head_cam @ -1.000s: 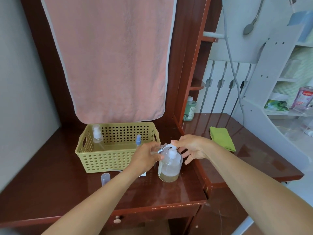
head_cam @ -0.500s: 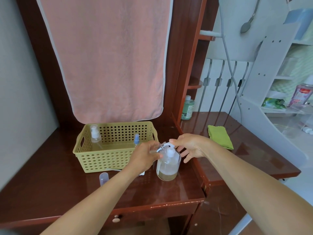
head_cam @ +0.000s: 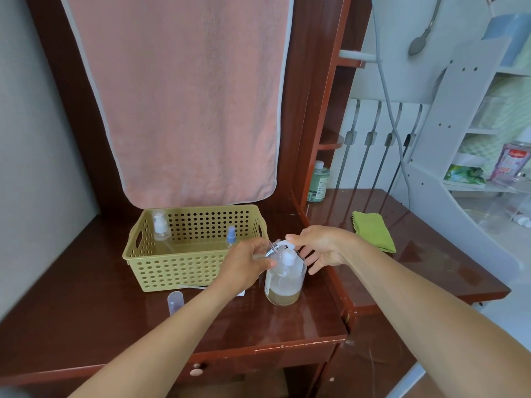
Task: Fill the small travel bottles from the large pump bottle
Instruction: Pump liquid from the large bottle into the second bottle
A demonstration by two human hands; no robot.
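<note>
Pumping is the step in hand. The left hand [head_cam: 247, 265] grips a tilted small bottle [head_cam: 271, 249], its open neck at the spout of the pump bottle [head_cam: 284, 285], which stands on the desk [head_cam: 86, 311] beside the basket [head_cam: 198, 271]. The right hand [head_cam: 321, 248], fingers spread, rests on the pump. Next it likely needs a steady press, neck under spout.

Camera view turned slightly, scene shifted left
</note>
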